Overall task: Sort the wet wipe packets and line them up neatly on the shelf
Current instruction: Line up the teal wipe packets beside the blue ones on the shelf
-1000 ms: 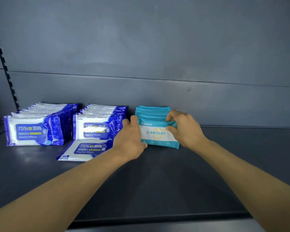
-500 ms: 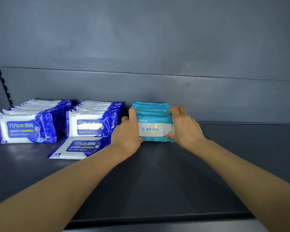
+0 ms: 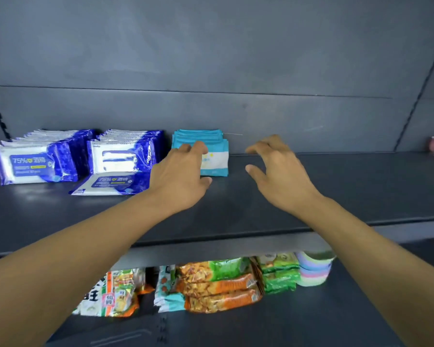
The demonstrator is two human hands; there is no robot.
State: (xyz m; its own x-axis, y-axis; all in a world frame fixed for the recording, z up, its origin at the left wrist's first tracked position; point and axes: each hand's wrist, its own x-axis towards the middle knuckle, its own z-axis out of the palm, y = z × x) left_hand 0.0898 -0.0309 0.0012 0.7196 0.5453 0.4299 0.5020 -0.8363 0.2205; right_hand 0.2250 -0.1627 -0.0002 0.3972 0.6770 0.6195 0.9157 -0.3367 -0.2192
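The dark grey shelf (image 3: 336, 186) carries two upright rows of blue alcohol wipe packets (image 3: 35, 161) at 9 o'clock, one loose blue packet (image 3: 110, 184) lying flat before the second row, and a teal wipe packet row (image 3: 214, 156) standing near 12 o'clock.

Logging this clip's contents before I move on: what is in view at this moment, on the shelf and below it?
blue alcohol wipe packets: two upright rows, blue and white, shelf left.
flat blue packet: one, lying before the second row.
teal wipe packets: one upright row, teal and white, shelf centre.
shelf: one, dark grey.
snack packets: several, orange and green, lower shelf.
pastel stack: one, lower shelf right.
left hand: open, by the teal row.
right hand: open, empty, apart.
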